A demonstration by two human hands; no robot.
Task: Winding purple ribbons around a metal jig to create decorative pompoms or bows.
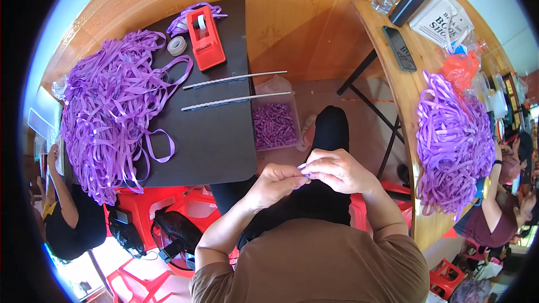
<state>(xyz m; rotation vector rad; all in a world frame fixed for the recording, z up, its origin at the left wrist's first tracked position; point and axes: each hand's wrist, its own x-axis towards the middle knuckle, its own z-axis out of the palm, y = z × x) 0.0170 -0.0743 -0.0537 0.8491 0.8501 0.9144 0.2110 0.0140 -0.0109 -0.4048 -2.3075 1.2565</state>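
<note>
Close together over my lap, my left hand (275, 185) and my right hand (337, 169) pinch a small purple ribbon piece (297, 187) between their fingertips. Only slivers of it show, so its full shape is hidden. Just beyond my hands, a clear plastic bin (275, 148) holds many small rolled or folded purple pieces (273, 123). To the left, on a black table (208, 151), lies a large heap of purple ribbon (112, 106). Two thin metal rods (247, 76) stick out past that table's right edge.
A red tape dispenser (209, 50) and a tape roll (177, 46) sit at the black table's back. The wooden table (387, 39) on the right bears another ribbon heap (449, 146), a phone (400, 49) and bottles. Red stools (140, 280) and other people are on both sides.
</note>
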